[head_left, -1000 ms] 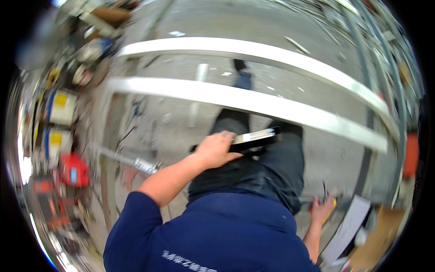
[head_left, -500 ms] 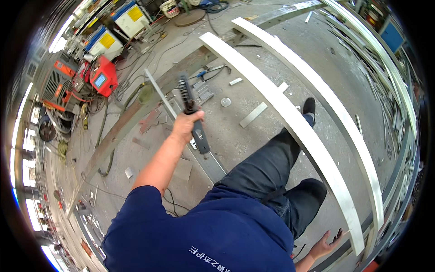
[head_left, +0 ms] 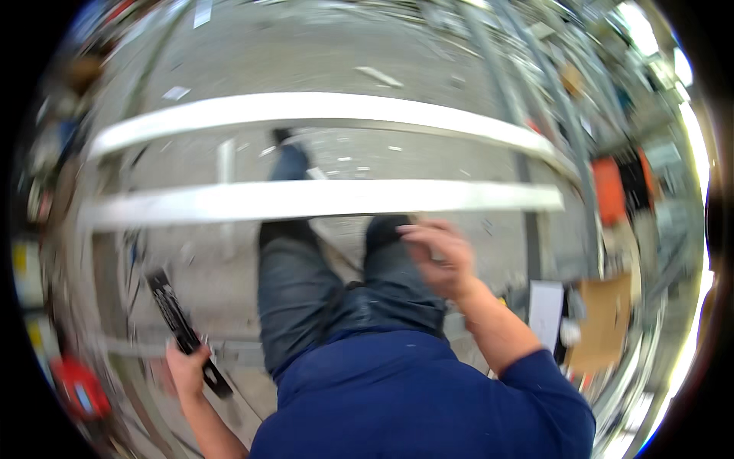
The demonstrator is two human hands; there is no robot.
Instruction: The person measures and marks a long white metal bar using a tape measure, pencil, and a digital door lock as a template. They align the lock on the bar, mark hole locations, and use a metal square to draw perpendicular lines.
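My left hand [head_left: 187,366] is closed around the handle of a long black brush [head_left: 174,310], its bristled end pointing up and away from me. The brush hangs clear of the beams, over the floor at the left. My right hand [head_left: 442,258], somewhat blurred, is over my knee, with fingers loosely bent and apart and nothing visible in them. Just beyond it lies the nearer pale metal beam [head_left: 329,200], running left to right across my legs. Farther out is a second, similar beam [head_left: 329,109]. I cannot tell whether my fingertips touch the nearer beam.
Both beams rest across a dark support rail on the left [head_left: 111,283] and another on the right [head_left: 533,245]. An open cardboard box [head_left: 604,325] stands at the right. A red machine with a screen [head_left: 79,389] is at the lower left. Scraps litter the floor.
My view has turned right, so the beams now lie crosswise. My right hand has come from the beam's end to above my knee. The left hand still grips the brush, now lower.
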